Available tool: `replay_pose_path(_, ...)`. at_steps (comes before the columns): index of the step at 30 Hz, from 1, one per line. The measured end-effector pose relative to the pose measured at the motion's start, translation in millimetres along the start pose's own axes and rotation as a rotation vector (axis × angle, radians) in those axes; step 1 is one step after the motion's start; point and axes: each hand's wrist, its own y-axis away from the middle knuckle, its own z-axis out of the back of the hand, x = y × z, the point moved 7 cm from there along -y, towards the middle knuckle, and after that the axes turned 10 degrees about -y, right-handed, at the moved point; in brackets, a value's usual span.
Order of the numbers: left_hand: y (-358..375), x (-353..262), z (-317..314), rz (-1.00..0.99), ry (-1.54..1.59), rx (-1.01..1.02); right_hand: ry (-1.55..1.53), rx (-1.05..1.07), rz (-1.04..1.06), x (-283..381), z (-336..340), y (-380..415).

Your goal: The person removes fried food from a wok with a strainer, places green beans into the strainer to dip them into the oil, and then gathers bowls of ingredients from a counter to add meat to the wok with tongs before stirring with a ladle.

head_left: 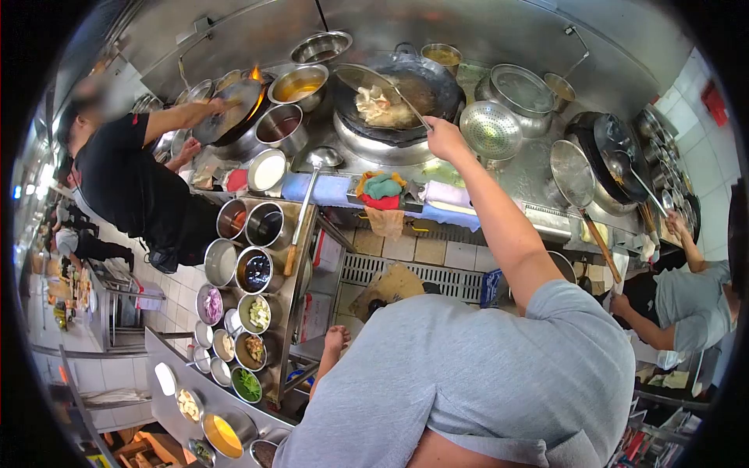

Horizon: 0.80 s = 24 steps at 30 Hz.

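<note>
My right hand is closed on the handle of a wire strainer, whose round mesh head is over the large black wok. Pale pieces of food show at the strainer, with cloudy liquid in the wok below. Down at the left of my body hangs my left hand, fingers curled, near the edge of the ingredient counter; nothing can be made out in it. A ladle with a wooden handle lies between the stove and that counter, and a perforated metal strainer rests right of the wok.
Left, a person in black holds a pan over flames. Right, another person in grey works at a second wok. Folded cloths lie on the stove's front edge. Several ingredient pots stand on the left counter.
</note>
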Motion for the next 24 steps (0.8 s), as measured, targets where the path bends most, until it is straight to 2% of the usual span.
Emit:
replay_pose_path(2, -14, 25, -2, 0.010, 0.057, 0.011, 0.023, -0.009, -0.024, 1, -3, 2)
replay_pose_path(4, -34, 53, -9, 0.117, 0.495, 0.257, 0.054, -0.020, -0.034, -1, -4, 6)
replay_pose_path(5, -24, 46, -10, 0.112, 0.490, 0.259, 0.054, -0.027, -0.035, 1, -3, 10)
replay_pose_path(7, -6, 30, 5, -0.037, 0.205, 0.010, -0.027, -0.028, -0.028, 5, -3, 20)
replay_pose_path(9, -44, 80, 0, -0.002, 0.234, 0.007, -0.101, -0.042, 0.006, 5, -5, 28)
replay_pose_path(11, -57, 111, 6, 0.032, 0.269, 0.002, -0.184, 0.033, -0.054, -5, -9, 35)
replay_pose_path(12, -55, 103, 8, -0.108, -0.155, 0.050, -0.182, 0.024, -0.052, -15, -7, 37)
replay_pose_path(14, -54, 103, 5, -0.250, -0.577, 0.079, -0.048, 0.017, -0.011, -42, -1, 40)
replay_pose_path(16, -63, 124, 0, -0.038, 0.326, -0.034, 0.045, -0.006, -0.015, -55, 25, 47)
replay_pose_path(19, -20, 100, -2, 0.068, 0.421, -0.077, 0.044, -0.023, -0.078, -70, 64, 46)
replay_pose_path(23, -25, 126, -4, 0.087, 0.469, -0.028, 0.112, -0.150, -0.067, -90, 93, 27)
replay_pose_path(24, -36, 139, -4, 0.058, 0.385, 0.026, 0.112, -0.145, -0.068, -90, 93, 19)
